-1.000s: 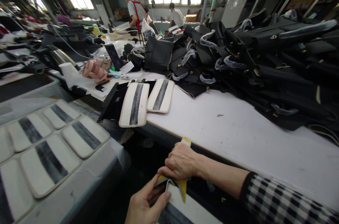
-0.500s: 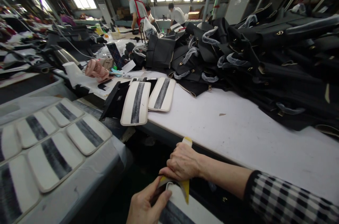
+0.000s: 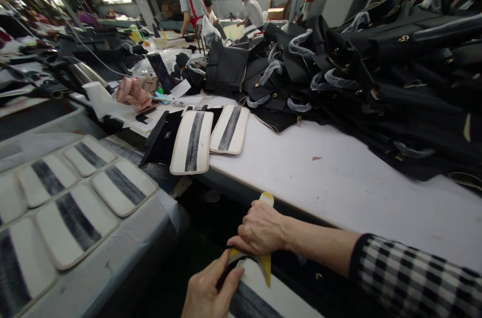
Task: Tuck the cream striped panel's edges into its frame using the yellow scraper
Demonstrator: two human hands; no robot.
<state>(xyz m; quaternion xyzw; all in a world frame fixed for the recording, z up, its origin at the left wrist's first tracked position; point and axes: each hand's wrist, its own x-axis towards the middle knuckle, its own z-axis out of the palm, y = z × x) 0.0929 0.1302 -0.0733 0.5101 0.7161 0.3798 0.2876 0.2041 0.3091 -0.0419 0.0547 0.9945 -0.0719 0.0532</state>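
In the head view, my right hand point(image 3: 259, 227) is wrapped round a yellow-edged tool point(image 3: 267, 269). Its rounded end sticks out above the fist, and a crescent-shaped part with a pointed tip shows below. My left hand point(image 3: 208, 285) pinches the near edge of a white panel with a dark stripe point(image 3: 276, 282), thumb on top. The tool's curved part lies over that panel edge, close to the left fingertips. Whether the tool's edge presses into the panel cannot be seen. The panel's lower part runs out of the frame.
Similar striped panels point(image 3: 79, 217) lie on a plastic-covered surface at left. Two more panels point(image 3: 191, 142) overhang the white table's point(image 3: 324, 182) edge. Black bags point(image 3: 339, 82) are heaped at right. A pink fan point(image 3: 133, 95) stands at back left. Several people work farther off.
The view has shifted slightly. Both hands keep their grips and stay almost in place, with the tool still at the panel's edge. In the background, the people have changed posture a little.
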